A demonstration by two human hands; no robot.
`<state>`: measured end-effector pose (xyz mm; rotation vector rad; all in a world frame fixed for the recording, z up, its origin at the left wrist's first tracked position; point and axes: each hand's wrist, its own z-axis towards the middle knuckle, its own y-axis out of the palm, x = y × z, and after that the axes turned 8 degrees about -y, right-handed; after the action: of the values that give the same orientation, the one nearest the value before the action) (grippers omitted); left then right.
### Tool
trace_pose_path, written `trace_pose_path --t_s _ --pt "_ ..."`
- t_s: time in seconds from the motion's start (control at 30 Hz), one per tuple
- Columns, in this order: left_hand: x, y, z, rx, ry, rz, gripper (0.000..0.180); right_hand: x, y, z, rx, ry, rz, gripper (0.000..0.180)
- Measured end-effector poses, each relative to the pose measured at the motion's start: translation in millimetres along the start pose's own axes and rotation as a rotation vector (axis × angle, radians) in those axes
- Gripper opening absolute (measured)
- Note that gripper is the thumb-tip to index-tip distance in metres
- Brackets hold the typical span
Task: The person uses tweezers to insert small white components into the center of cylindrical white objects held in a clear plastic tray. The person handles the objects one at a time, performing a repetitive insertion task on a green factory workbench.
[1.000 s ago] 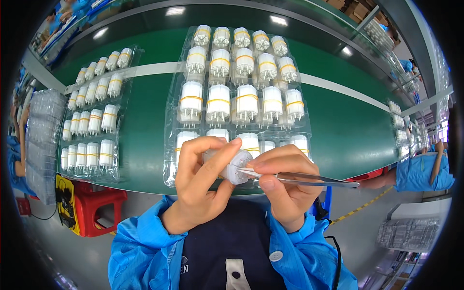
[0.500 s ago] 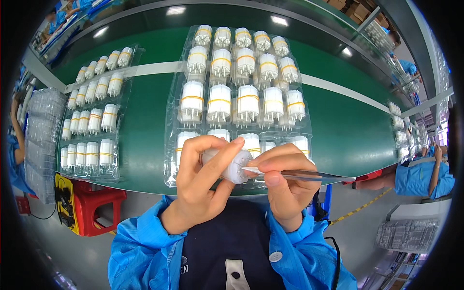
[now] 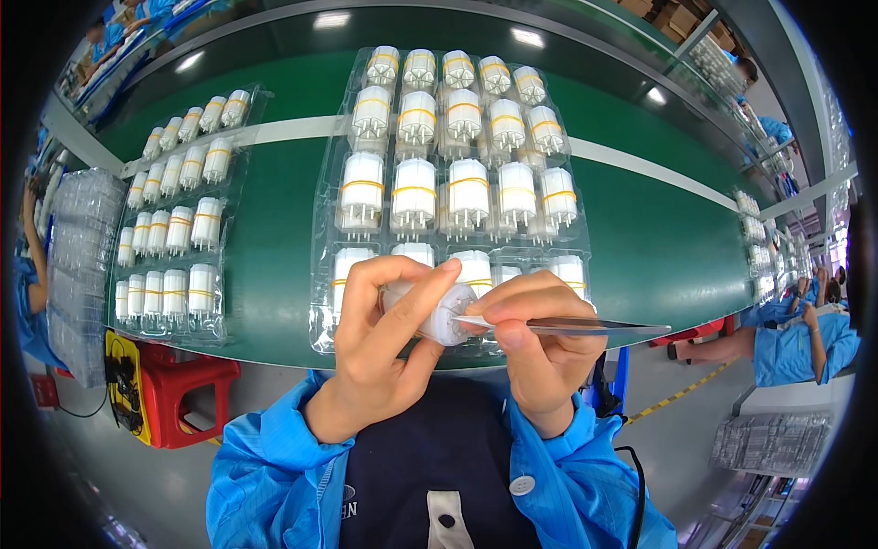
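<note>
Between the fingers of my left hand [image 3: 384,329] is a white cylindrical part [image 3: 445,316], tilted so that its end faces right. My right hand [image 3: 540,334] pinches a pair of metal tweezers [image 3: 604,326]; their pale tips reach the end face of the part. What the tips grip there is too small to tell. Just beyond my hands lies a clear plastic tray [image 3: 327,274] with rows of similar white cylinders [image 3: 413,190], each with a yellow band and pins at one end. My hands hide some of the nearest row.
A second clear tray [image 3: 233,137] of banded cylinders lies left on the green table [image 3: 274,229]. Stacked clear trays [image 3: 82,265] stand at the far left. A red stool [image 3: 187,393] is below the table's left edge. Co-workers in blue sit right [image 3: 796,343] and left.
My left hand and the white part stay nearly still. The tweezers' rear end has dropped slightly in angle in my right hand. The co-worker at right has shifted.
</note>
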<state>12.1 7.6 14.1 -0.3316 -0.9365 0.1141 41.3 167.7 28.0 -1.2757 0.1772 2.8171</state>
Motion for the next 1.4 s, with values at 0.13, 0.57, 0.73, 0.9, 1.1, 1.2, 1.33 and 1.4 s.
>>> trace_pose_path --t_s 0.13,0.57,0.73,0.9,1.1,1.2,1.33,1.4 --pt "0.7 -0.7 -1.6 -0.009 -0.025 0.009 0.063 -2.6 0.6 4.2 -0.042 -0.020 -0.100 0.013" --pt "0.6 -6.4 -2.9 -0.088 -0.091 -0.163 0.058 -6.7 -6.4 15.4 -0.092 -0.097 -0.095 0.016" --pt "-0.5 -7.1 -2.4 -0.096 -0.081 -0.151 0.057 -3.2 -7.8 15.0 -0.134 -0.124 -0.100 0.017" --pt "-0.1 -8.2 -2.7 -0.095 -0.097 -0.135 0.057 -3.2 -7.0 17.0 -0.164 -0.128 -0.120 0.016" --pt "-0.9 -8.8 -2.4 -0.089 -0.082 -0.126 0.056 -4.4 -5.8 18.1 -0.174 -0.132 -0.155 0.015" --pt "-2.2 -8.9 -3.5 -0.096 -0.093 -0.125 0.056 -2.5 -5.3 14.2 -0.133 -0.095 -0.128 0.013" --pt "-2.0 -6.6 -4.3 -0.070 -0.094 -0.146 0.055 -3.4 -3.8 14.2 -0.112 -0.076 -0.121 0.013" --pt "-2.2 -5.9 -4.1 -0.059 -0.079 -0.125 0.056 -3.6 -2.1 14.8 -0.101 -0.063 -0.127 0.013"
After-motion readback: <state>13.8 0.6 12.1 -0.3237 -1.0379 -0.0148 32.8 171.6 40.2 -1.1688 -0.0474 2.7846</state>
